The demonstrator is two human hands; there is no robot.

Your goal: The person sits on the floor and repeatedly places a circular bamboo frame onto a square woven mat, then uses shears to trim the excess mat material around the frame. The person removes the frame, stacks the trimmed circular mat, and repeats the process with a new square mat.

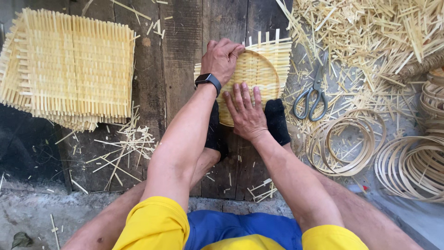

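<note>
A small woven bamboo mat [266, 65] with a round hoop pressed onto it lies on the dark wooden boards. My left hand [222, 58] wears a black wristwatch and curls its fingers over the hoop's top left rim. Flat on the mat's near part, my right hand [246, 113] presses down with fingers spread. Two feet in black socks [277, 121] hold the mat's near edge on either side of the right hand.
A stack of square woven bamboo mats [69, 69] lies at the left. Grey scissors [314, 92] rest right of the mat. Coiled bamboo hoops [347, 143] and more rings [414, 166] lie at the right. Cut bamboo strips [370, 32] are heaped at top right.
</note>
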